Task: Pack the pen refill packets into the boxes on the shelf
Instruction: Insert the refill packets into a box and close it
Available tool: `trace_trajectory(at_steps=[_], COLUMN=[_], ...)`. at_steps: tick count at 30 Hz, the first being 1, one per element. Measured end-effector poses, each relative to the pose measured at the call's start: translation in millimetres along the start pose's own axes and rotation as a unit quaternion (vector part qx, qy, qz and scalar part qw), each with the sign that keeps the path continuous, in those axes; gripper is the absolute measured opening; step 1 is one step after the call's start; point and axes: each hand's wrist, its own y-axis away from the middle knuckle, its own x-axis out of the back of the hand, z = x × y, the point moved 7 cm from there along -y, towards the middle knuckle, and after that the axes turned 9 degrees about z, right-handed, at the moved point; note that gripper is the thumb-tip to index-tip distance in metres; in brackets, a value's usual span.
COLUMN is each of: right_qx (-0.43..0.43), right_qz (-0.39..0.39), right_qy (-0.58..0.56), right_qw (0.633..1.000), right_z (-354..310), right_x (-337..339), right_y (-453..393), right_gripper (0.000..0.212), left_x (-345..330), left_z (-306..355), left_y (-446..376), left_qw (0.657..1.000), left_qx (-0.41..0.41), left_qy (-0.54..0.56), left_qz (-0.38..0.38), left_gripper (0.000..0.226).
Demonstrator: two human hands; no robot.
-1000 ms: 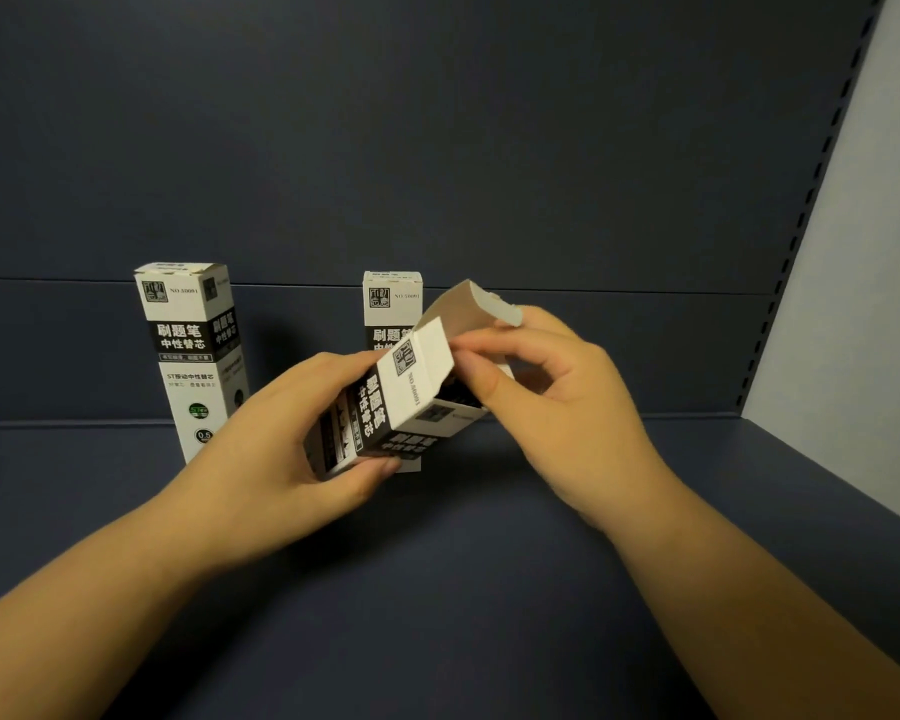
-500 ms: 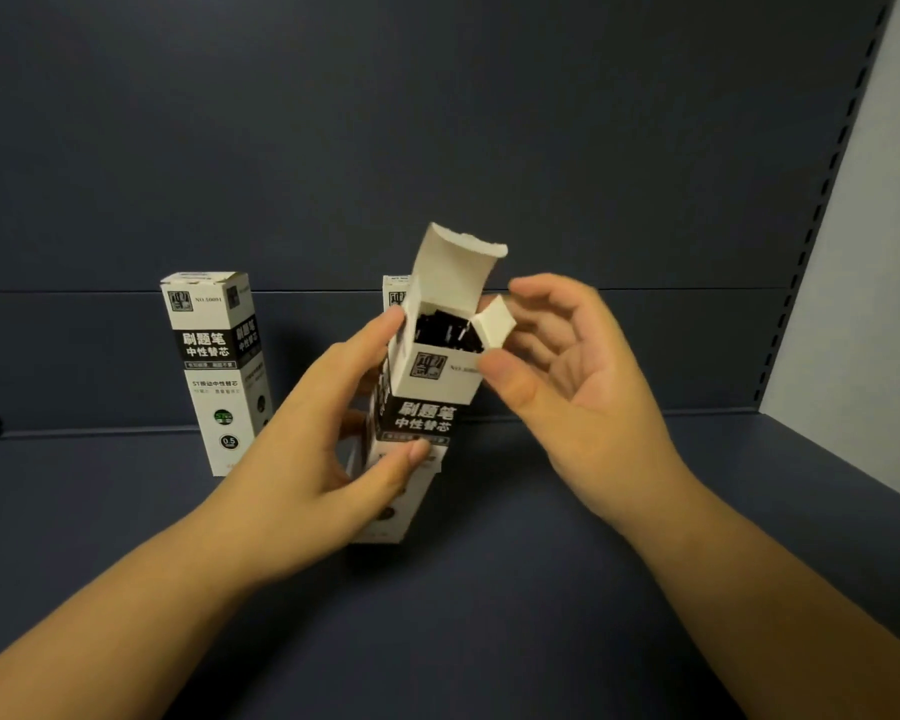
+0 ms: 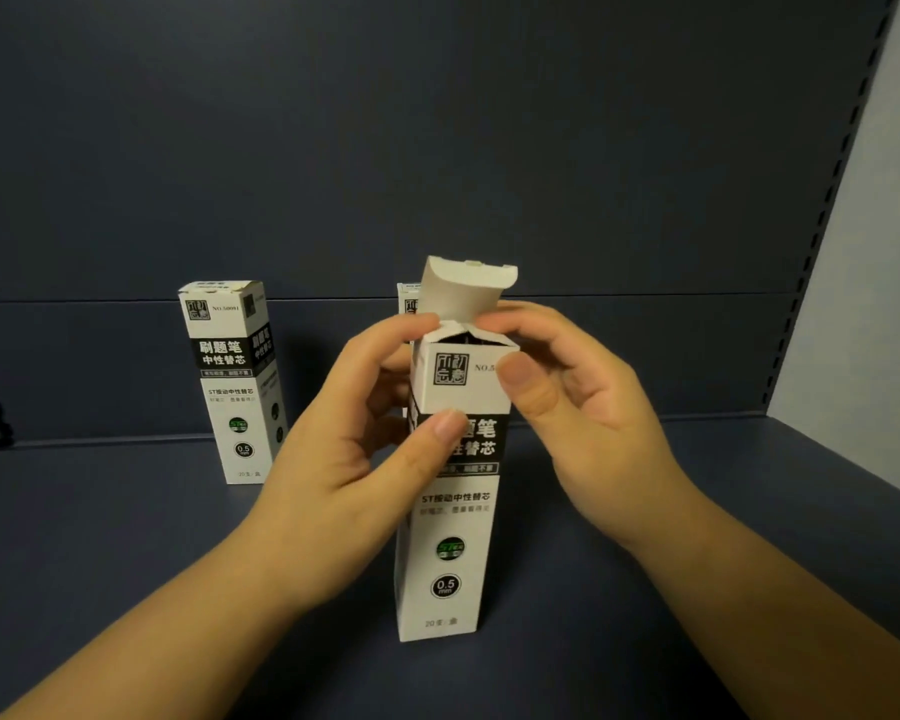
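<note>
A tall white-and-black pen refill box (image 3: 450,537) stands upright on the dark shelf floor (image 3: 645,589) in the middle of the view. Its top lid flap (image 3: 466,293) sticks up open, and the two small side flaps are folded in over the mouth. My left hand (image 3: 344,454) grips the box's left side, thumb on the front. My right hand (image 3: 578,407) holds the top right corner, thumb on the front and fingertips on the side flaps. The contents of the box are hidden.
A second, closed box (image 3: 232,381) of the same kind stands at the back left. A third box (image 3: 409,304) peeks out behind the held one. The shelf's back wall (image 3: 437,148) and a pale right side panel (image 3: 863,304) bound the space.
The box went from tilted in the air to standing upright on the shelf floor. The side flaps got folded inward, and my right hand moved onto the box's top.
</note>
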Motion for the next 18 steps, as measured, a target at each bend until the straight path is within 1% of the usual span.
trace_trajectory(at_steps=[2,4,7,12,18], right_qx=[0.027,0.046,0.047,0.043,0.046], right_qz=[-0.003,-0.006,-0.015,-0.009,-0.009], right_qy=[0.013,0.023,0.023,0.015,-0.004], right_qw=[1.0,0.999,0.998,0.999,0.999], right_z=[-1.8,-3.4,-4.4,-4.1,-5.0], right_x=[-1.5,-2.8,-4.9,-4.1,-2.3], right_y=[-0.2,0.3,0.8,0.6,1.6], right_gripper=[0.025,0.029,0.034,0.036,0.034], left_x=[2.1,3.5,4.0,4.3,7.9], left_z=[1.4,3.5,4.2,2.3,3.9], left_y=[-0.3,-0.5,-0.1,1.4,-0.2], left_qw=[1.0,1.0,1.0,1.0,0.999], left_qx=[0.003,0.001,-0.002,-0.009,-0.016], left_qy=[0.0,0.001,0.001,0.002,-0.033], left_qz=[0.003,0.003,0.005,0.011,0.018], left_gripper=[0.048,0.045,0.044,0.05,0.064])
